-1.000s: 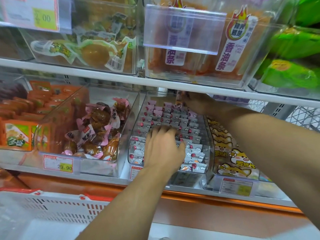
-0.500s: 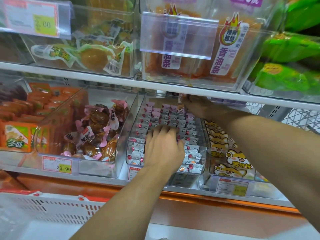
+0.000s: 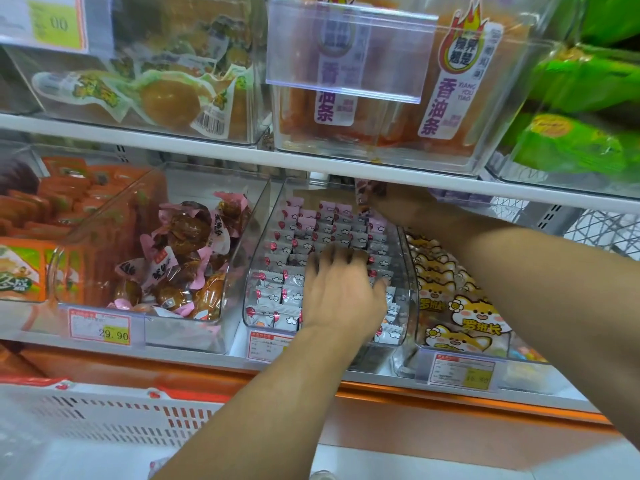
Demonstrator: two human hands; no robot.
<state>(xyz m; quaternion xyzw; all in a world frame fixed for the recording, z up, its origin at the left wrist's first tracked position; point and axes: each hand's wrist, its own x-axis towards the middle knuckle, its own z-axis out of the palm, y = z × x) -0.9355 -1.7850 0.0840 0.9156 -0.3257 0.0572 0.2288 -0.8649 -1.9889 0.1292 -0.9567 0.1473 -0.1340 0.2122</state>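
Note:
A narrow clear bin (image 3: 259, 258) on the lower shelf holds rows of small white and pink wrapped snack packets (image 3: 277, 282). My left hand (image 3: 341, 299) lies palm down on the packets in the middle of the bin, its fingers pressing on them. At the back of the bin, just under the upper shelf, my right hand (image 3: 394, 204) pinches one small pink packet (image 3: 363, 195) raised above the rows. Its fingers are partly hidden by the shelf edge.
The upper shelf board (image 3: 207, 155) hangs low over the bin's back. Left stands a bin of brown pink-wrapped snacks (image 3: 180, 258), then orange packs (image 3: 52, 209). Right lie yellow cartoon packets (image 3: 460, 306). A white slotted basket (image 3: 86, 417) sits below left.
My right hand has shifted slightly at the back of the bin, and a pink packet now shows in its fingers. My left hand stays on the packets.

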